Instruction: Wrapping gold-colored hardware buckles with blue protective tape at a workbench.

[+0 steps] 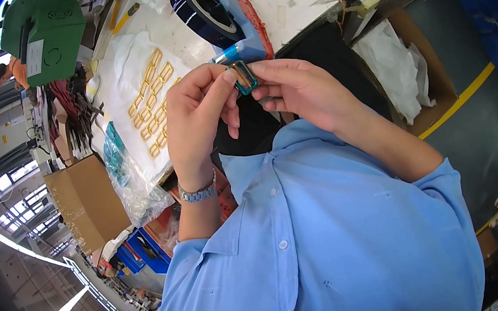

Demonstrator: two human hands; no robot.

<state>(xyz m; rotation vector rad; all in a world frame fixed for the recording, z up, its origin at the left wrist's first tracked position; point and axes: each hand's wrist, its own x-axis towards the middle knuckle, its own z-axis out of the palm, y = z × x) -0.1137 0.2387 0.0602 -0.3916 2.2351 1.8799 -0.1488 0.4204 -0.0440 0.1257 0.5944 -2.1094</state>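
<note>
Left hand [202, 108], right hand [298, 90]: we are pinching small teal rectangular buckle [244, 78] between both sets of fingertips, just below dark tape roll [208, 15], right of gold buckles [152, 102].

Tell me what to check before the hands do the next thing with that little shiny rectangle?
1. Small gold rectangular buckle with teal film pinched by both hands: ok.
2. Left hand fingertips on buckle: ok.
3. Right hand gripping its other side: ok.
4. Film fully peeled: cannot tell.
5. More gold rectangular buckles lying on the white cloth: ok.
6. Dark blue tape roll within reach: ok, likely.
</note>
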